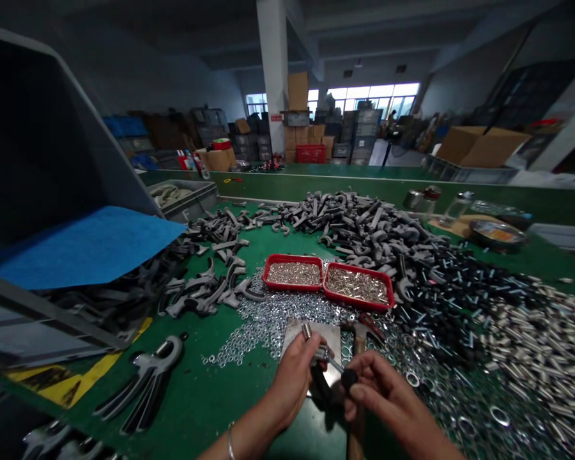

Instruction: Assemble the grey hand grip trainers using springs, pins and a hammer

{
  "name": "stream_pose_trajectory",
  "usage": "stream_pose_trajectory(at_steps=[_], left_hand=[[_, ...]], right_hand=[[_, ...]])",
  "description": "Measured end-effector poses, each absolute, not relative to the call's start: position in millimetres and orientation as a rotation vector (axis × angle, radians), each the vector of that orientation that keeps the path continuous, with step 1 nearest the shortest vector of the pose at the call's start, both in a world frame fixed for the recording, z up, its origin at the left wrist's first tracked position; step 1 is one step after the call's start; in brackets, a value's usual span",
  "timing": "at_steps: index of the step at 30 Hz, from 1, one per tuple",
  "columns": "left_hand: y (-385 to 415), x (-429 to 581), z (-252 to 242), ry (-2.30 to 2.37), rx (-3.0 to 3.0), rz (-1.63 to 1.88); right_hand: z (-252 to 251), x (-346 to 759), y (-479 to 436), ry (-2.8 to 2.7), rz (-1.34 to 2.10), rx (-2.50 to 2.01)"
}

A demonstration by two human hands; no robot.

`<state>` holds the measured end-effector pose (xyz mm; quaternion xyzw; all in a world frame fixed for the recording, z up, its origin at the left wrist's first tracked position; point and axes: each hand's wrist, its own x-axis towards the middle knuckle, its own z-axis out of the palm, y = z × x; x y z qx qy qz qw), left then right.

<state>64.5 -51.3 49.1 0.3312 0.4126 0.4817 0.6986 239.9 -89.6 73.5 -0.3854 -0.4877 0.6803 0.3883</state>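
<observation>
My left hand (pixel 298 374) is closed round a grey-and-black clamp part (pixel 322 353) with a silver metal sleeve (pixel 306 330) sticking out at its top. My right hand (pixel 381 396) pinches the black knob (pixel 349 378) of a screw whose shiny shaft (pixel 334 364) runs to the part in my left hand. Fingers hide how far the shaft goes in. Under both hands lies a metal plate (pixel 333 335), and a hammer (pixel 359 342) rests beside it, its handle partly behind my right hand. At the left, an assembled clamp (pixel 148 377) lies on the green table.
Two red trays (pixel 294 287) (pixel 359 305) hold small metal pins. Loose nuts and rings (pixel 263 326) surround them. Beyond are piled grey clamp parts (pixel 364 230); black-knobbed screws (pixel 455 300) and metal sleeves (pixel 536 351) spread right. A large grey crate (pixel 71 319) stands left.
</observation>
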Motion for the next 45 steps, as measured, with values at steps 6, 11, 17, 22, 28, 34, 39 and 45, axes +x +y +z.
stream_pose_trajectory(at_steps=[6,11,17,22,28,34,39,45], left_hand=[[-55.8,42.5,51.0,1.027,1.070,0.965],[-58.4,41.9,49.1,1.017,1.171,0.945],[-54.5,36.2,52.4,1.076,1.091,0.966],[-53.2,30.6,60.4,1.098,1.196,0.931],[-55.8,25.0,53.5,1.349,1.651,0.964],[-52.4,12.8,46.4,1.148,1.979,0.932],[-51.7,2.6,47.4,1.067,1.900,0.849],[-53.6,-2.2,42.8,1.211,1.533,0.871]], right_hand=[[55.3,240.2,-75.5,-1.169,1.872,-0.837],[59.5,225.8,-76.9,-1.176,1.844,-0.906],[55.1,223.2,-82.6,-1.818,0.951,-1.291],[38.9,221.2,-81.5,-1.987,0.599,-1.060],[52.0,188.2,-79.3,-1.106,1.721,-1.073],[54.1,171.8,-81.4,-0.853,1.975,-1.090],[40.5,179.6,-78.9,-1.019,2.270,-1.199],[42.9,187.4,-76.0,-1.909,1.022,-1.382]])
